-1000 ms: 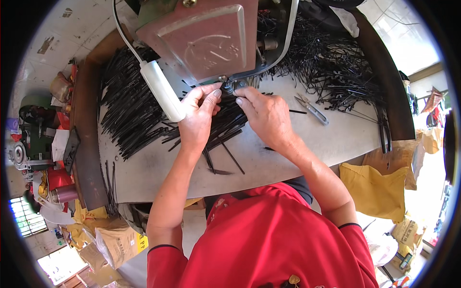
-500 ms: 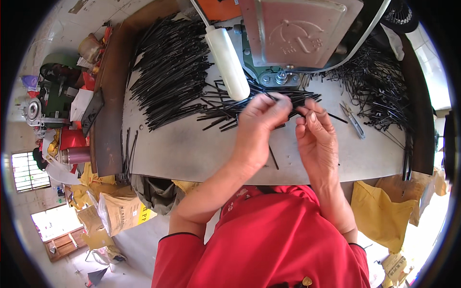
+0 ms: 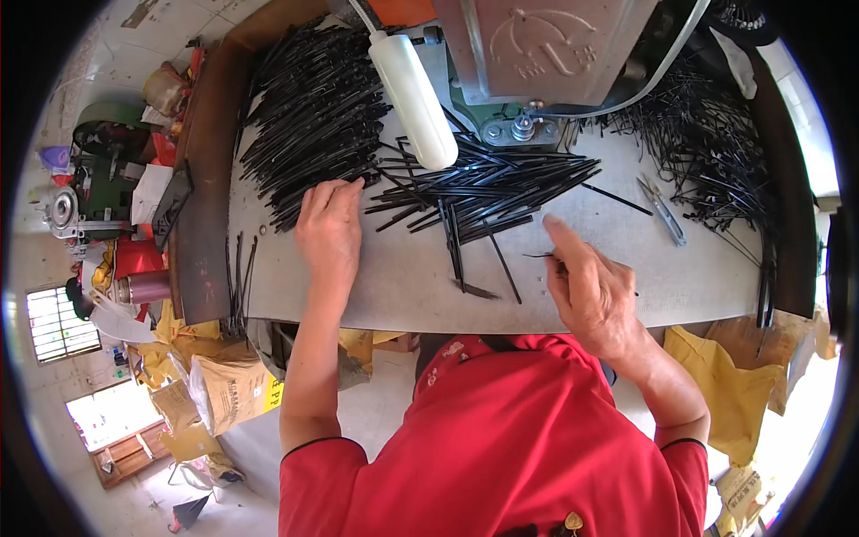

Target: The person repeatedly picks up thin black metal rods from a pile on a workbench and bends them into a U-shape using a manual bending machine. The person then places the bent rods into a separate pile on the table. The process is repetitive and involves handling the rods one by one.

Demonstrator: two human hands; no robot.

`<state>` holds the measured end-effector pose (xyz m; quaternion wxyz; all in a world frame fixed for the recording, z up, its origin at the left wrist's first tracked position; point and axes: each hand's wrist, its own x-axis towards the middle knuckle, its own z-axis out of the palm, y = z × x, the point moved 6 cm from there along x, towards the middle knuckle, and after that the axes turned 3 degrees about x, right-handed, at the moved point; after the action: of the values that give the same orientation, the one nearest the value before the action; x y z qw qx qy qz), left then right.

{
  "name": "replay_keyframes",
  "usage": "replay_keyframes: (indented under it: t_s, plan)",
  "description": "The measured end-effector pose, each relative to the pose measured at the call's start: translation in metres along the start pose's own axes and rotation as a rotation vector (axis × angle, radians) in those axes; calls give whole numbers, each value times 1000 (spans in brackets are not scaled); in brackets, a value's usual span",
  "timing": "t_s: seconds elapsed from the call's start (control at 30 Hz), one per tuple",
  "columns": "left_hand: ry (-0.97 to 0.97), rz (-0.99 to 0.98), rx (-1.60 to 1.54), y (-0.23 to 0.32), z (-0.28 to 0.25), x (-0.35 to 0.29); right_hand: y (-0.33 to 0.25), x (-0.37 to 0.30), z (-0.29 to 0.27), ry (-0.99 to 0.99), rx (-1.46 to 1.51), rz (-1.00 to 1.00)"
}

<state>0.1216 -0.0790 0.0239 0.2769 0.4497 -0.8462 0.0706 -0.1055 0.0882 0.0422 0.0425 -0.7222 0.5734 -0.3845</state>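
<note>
My left hand (image 3: 329, 228) lies at the near right edge of a big pile of thin black rods (image 3: 313, 116). Its fingers are bent and closed against the rod ends; what they grip, if anything, is hidden. Over the table front, my right hand (image 3: 592, 291) is curled closed, with a thin dark wire-like piece (image 3: 537, 256) sticking out by its fingertips. Between the hands lies a looser heap of black rods (image 3: 501, 183). Several rods stick out of its near side, one single rod (image 3: 503, 264) among them.
A green machine base (image 3: 519, 130) with a large metal cover (image 3: 546, 45) stands behind the heap, and a white lamp tube (image 3: 413, 103) hangs before it. Small snippers (image 3: 662, 215) lie right, beside tangled black rods (image 3: 716, 161). Raised brown edges (image 3: 201, 215) border the grey table (image 3: 385, 291).
My hands, close together over the middle heap before, have parted. The left has moved left to the big pile; the right has come nearer and curled. More rods now show at the heap's near side.
</note>
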Motion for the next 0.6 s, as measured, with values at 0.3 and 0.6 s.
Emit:
replay_keyframes:
  t_s: [0.3, 0.6]
  plan:
    - [240, 181, -9, 2, 0, 7, 47, 5, -5, 9, 678, 881]
    - [-449, -722, -1501, 104, 46, 39, 71, 47, 34, 117, 1218, 937]
